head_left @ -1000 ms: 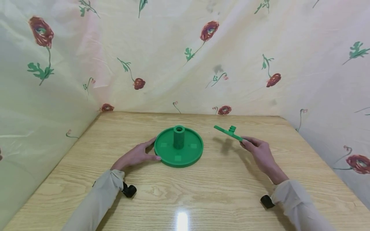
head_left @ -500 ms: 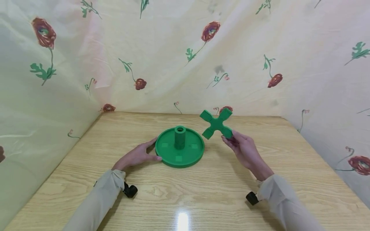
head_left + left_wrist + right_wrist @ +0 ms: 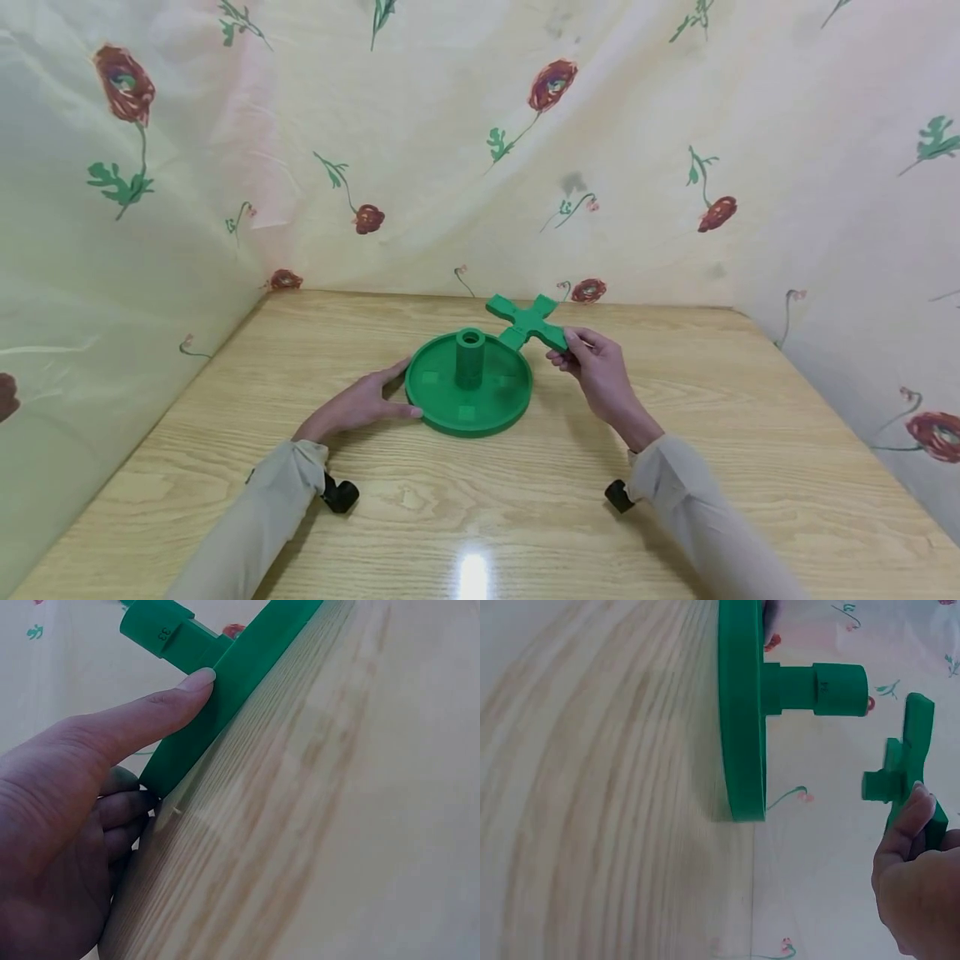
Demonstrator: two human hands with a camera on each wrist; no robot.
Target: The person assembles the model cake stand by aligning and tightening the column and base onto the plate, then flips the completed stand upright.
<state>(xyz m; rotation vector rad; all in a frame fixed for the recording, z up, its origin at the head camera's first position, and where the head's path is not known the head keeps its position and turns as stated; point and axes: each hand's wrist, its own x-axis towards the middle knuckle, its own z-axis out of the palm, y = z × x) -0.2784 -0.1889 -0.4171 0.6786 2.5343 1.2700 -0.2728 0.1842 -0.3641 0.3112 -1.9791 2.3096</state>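
A round green base point(image 3: 442, 400) with a raised rim lies flat on the table, and a hollow upright post point(image 3: 469, 367) rises from its middle. My left hand point(image 3: 362, 407) holds the base's left rim; in the left wrist view, the thumb point(image 3: 161, 709) lies along its outer wall and other fingers touch its edge. A green four-armed cross point(image 3: 528, 322) is pinched by one arm between my right thumb and fingers. My right hand point(image 3: 597, 375) holds it raised behind and right of the post. In the right wrist view, a short peg point(image 3: 877, 786) on the cross points down, level apart from the post's top.
The wooden table point(image 3: 480, 500) extends around the base on all sides. A flowered sheet point(image 3: 420, 150) hangs behind and at both sides of it. Small black wrist cameras point(image 3: 618, 497) sit at both cuffs.
My right hand has carried the cross leftward toward the base. The cross turned from edge-on to show its flat face, then tilted flatter. The left hand and base have stayed in place.
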